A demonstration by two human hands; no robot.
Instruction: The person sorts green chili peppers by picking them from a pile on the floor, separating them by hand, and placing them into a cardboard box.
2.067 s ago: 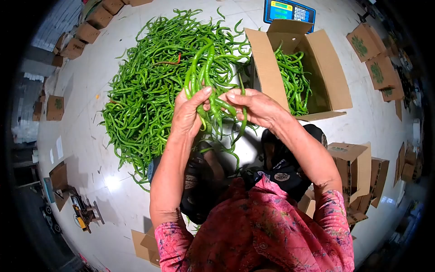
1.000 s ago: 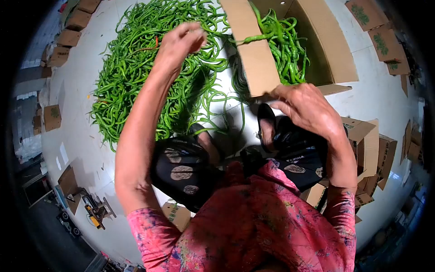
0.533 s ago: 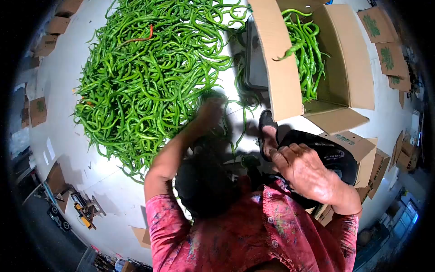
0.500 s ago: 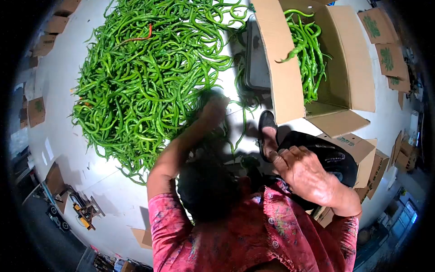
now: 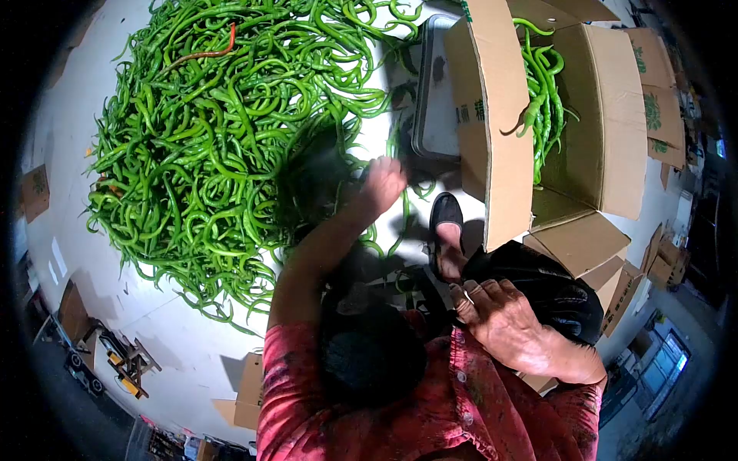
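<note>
A large pile of long, curly green chili peppers (image 5: pixel 207 146) covers the floor on the left. My left hand (image 5: pixel 384 183), blurred by motion, is over the floor at the pile's right edge, close to a few loose peppers. Its fingers are too smeared to read. My right hand (image 5: pixel 503 321) rests by my bent knee with its fingers curled in; whatever they may hold is hidden. To the right, an open cardboard box (image 5: pixel 621 123) has a bunch of green chili peppers (image 5: pixel 547 104) inside, against its left wall.
A grey flat tray-like object (image 5: pixel 437 92) lies between the pile and the box. My dark shoe (image 5: pixel 445 219) is just below it. One red pepper (image 5: pixel 233 37) shows on the pile. More cardboard boxes (image 5: pixel 661 115) stand at the far right.
My left hand has drawn slightly right, away from the pile's edge. My right hand stays near the knee. The whole view has shifted a little, with the pile further left and the box further right.
</note>
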